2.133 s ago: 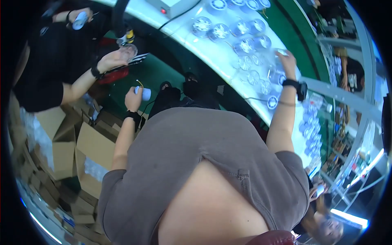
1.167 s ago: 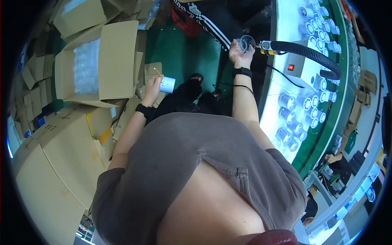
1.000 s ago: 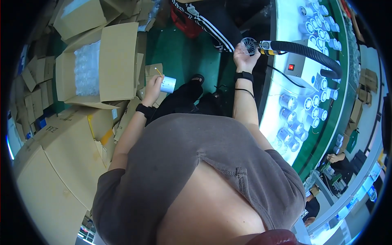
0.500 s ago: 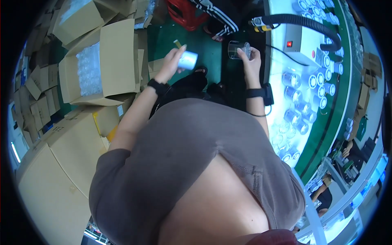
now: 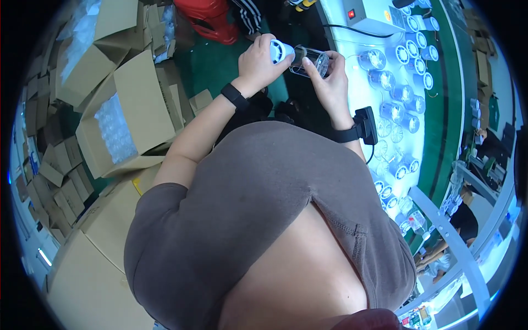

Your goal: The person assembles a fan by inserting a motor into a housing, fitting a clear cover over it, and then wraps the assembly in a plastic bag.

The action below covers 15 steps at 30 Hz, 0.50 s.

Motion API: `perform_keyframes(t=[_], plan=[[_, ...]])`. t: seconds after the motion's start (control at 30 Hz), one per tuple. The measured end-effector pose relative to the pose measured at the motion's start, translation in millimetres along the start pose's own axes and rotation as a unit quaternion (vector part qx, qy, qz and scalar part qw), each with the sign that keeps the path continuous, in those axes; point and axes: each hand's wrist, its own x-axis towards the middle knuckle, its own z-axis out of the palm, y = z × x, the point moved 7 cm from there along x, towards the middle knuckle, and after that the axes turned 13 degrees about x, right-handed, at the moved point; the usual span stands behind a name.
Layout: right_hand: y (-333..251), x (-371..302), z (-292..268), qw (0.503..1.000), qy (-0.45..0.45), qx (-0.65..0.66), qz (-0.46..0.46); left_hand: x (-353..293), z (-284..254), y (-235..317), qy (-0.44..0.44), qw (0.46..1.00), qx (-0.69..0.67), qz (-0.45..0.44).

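My left hand (image 5: pixel 258 61) is closed around a white cylinder (image 5: pixel 279 51) whose round end has dark slots. In my right hand (image 5: pixel 331 82) is a clear, see-through cup (image 5: pixel 309 61), gripped near its ribbed end by thumb and fingers. The cup's other end faces the white cylinder, and the two are very close together; I cannot tell whether they touch. On the white table to the right, near my right hand, several clear cups with white slotted round parts (image 5: pixel 376 59) lie or stand in loose rows.
A grey box with a red switch (image 5: pixel 360 15) sits on the table (image 5: pixel 352 49), its black cable trailing left. Left are open cartons (image 5: pixel 140 104), one holding bubble wrap (image 5: pixel 115 129). A red plastic stool (image 5: pixel 212 22) and another person's striped trouser leg (image 5: pixel 247 15) are ahead.
My hands have come together, bringing the white cylinder beside the clear cup. The cylinder has turned so its slotted end shows. The whole view has shifted, with the table's machine now higher up.
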Motion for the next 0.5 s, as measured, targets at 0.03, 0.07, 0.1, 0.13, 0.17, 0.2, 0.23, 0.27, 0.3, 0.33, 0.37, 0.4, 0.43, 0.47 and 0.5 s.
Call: perform_keyframes(t=[0.03,0.07,0.1,0.13,0.17,0.2,0.23,0.27,0.3,0.33,0.37,0.4,0.43,0.47,0.5], plan=[[9.9,1.0,-3.8,0.994,-0.007,0.089,0.067,-2.2,-3.6,4.8,0.020,0.999,-0.018,0.025],[17.5,1.6,-7.2,0.975,-0.015,0.178,0.132,-4.5,-7.2,8.6,0.040,0.997,-0.036,0.048],[23.5,2.3,-6.1,0.944,-0.026,0.267,0.194,-6.3,-11.4,9.2,0.061,0.994,-0.050,0.070],[20.8,7.8,-12.4,0.944,-0.028,0.269,0.191,-6.7,-12.5,6.8,0.063,0.994,-0.047,0.069],[19.1,11.5,-17.0,0.930,-0.059,0.292,0.216,-8.1,-13.7,7.0,0.072,0.993,-0.051,0.081],[17.0,14.4,-20.1,0.914,-0.090,0.314,0.241,-9.4,-15.1,7.0,0.080,0.991,-0.054,0.092],[15.6,14.1,-17.7,0.896,-0.122,0.335,0.266,-10.4,-17.0,7.3,0.089,0.989,-0.058,0.103],[14.5,14.1,-15.2,0.896,-0.124,0.334,0.264,-10.5,-18.5,6.9,0.091,0.989,-0.058,0.101],[10.8,14.5,-10.1,0.912,-0.143,0.299,0.242,-10.2,-21.3,6.0,0.096,0.990,-0.056,0.090],[6.8,14.7,-4.1,0.926,-0.162,0.263,0.218,-9.9,-23.9,5.1,0.102,0.990,-0.054,0.078],[2.6,15.2,1.3,0.937,-0.180,0.227,0.194,-10.0,-25.5,3.6,0.107,0.991,-0.053,0.066],[0.0,13.8,4.6,0.937,-0.184,0.225,0.193,-9.5,-24.9,2.4,0.109,0.991,-0.052,0.062],[-6.8,13.3,4.0,0.951,-0.172,0.201,0.158,-8.2,-22.8,-0.5,0.104,0.993,-0.031,0.049],[-13.8,12.4,3.2,0.964,-0.158,0.177,0.121,-6.7,-21.3,-3.1,0.098,0.995,-0.011,0.035],[-19.9,13.0,2.9,0.974,-0.145,0.153,0.085,-6.4,-20.0,-5.8,0.092,0.996,0.010,0.022]])
